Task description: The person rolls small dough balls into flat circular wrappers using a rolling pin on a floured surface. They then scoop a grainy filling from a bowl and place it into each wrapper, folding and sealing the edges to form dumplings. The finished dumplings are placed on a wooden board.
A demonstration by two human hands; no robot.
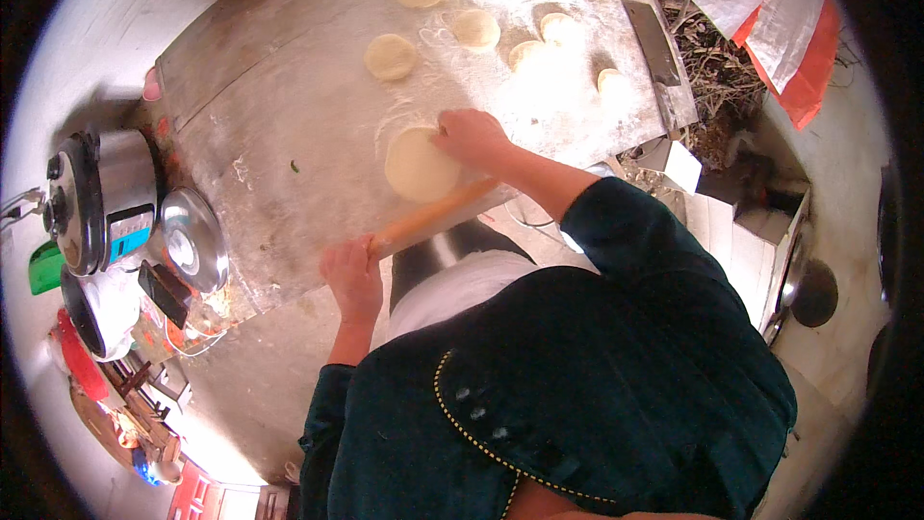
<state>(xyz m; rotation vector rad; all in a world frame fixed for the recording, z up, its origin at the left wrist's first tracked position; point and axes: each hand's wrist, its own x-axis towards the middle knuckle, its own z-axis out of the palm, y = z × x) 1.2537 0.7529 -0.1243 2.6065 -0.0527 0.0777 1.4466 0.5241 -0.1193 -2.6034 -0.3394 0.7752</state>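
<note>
A wooden rolling pin (433,213) lies near the front edge of the floured wooden board (289,108). My left hand (354,274) is closed around its left end. My right hand (473,137) is at the upper right edge of a large flat dough round (421,165), its fingers curled at the rim; whether they pinch the dough cannot be told. Several smaller dough rounds lie farther back, among them one (390,57) behind the large round and another (476,30) to its right. Bright light washes out the rounds at the right.
An electric pressure cooker (108,195) and a round metal lid (193,238) stand left of the board. A dark flat slab (651,42) lies at the board's right end. Beyond it are dry twigs (711,65) and a white and red sack (787,29).
</note>
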